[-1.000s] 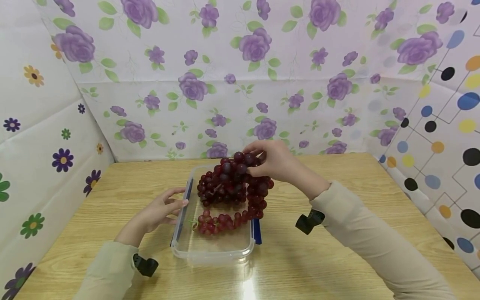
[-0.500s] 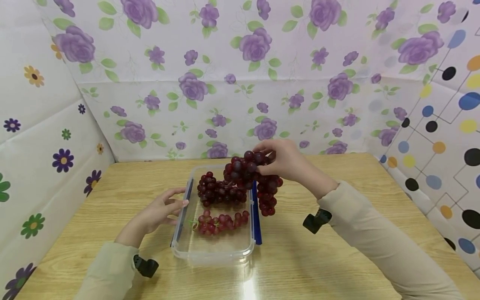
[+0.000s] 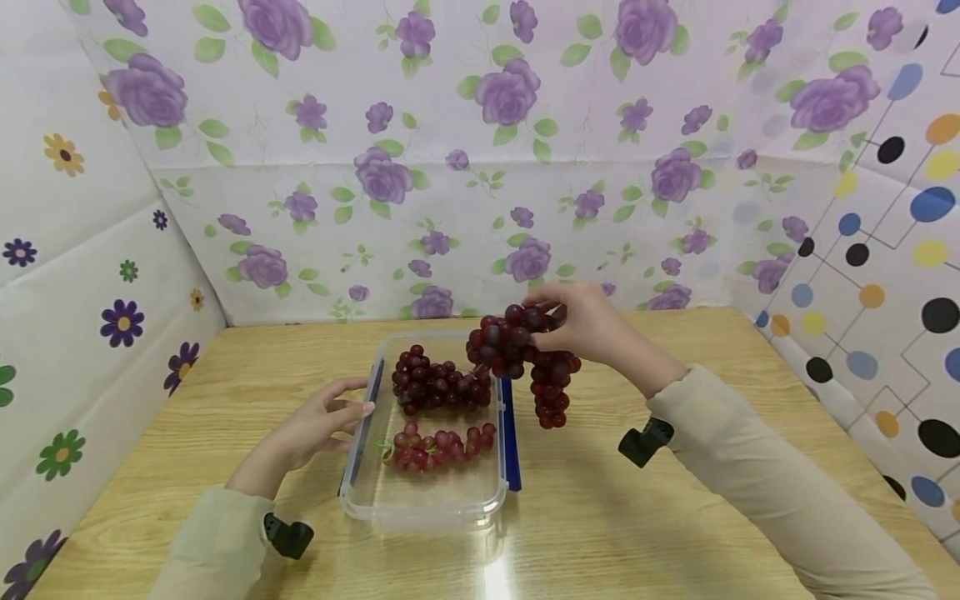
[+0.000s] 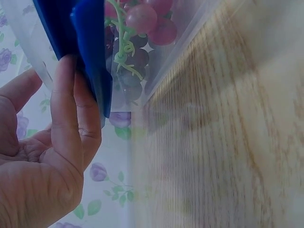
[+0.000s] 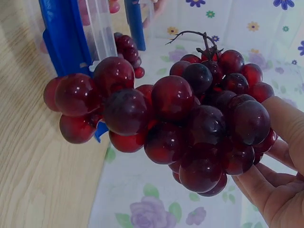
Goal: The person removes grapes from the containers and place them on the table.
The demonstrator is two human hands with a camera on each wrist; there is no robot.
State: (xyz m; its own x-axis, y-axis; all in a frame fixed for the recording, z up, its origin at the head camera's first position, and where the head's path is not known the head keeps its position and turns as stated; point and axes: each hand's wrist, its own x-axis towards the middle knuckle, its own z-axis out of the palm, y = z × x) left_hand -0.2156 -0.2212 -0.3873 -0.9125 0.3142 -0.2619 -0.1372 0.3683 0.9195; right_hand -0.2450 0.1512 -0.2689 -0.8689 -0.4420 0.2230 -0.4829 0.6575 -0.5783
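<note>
Moved: right hand (image 3: 581,327) with dark red grape bunch (image 3: 528,350) has shifted rightward, bunch now clear of the box's right edge; left hand unchanged.
Right fingers: curled round the bunch's top, gripping it; lower grapes dangle below the fingers, above the tabletop (image 3: 675,500).
Left fingers: left hand (image 3: 318,421) relaxed, nearly straight, tips touching the blue clip (image 3: 362,437) on the box's left side; holds nothing.
Box: clear plastic container (image 3: 427,504) between the two hands, two more grape bunches (image 3: 438,412) inside, second blue clip (image 3: 510,433) on right side just below the held bunch.
Left wrist view: fingers (image 4: 71,109) pressed flat on the blue clip (image 4: 88,52), green stem and pale grapes seen through the clear wall; head view hides this contact.
Right wrist view: bare brown stem (image 5: 202,40) on top of bunch (image 5: 190,118), fingertips (image 5: 285,123) cupping from the right.
Surface: light wood-grain tabletop, glare near front edge.
Room: purple rose-print backdrop (image 3: 480,167), flower-print panel left, coloured dot panel right.
</note>
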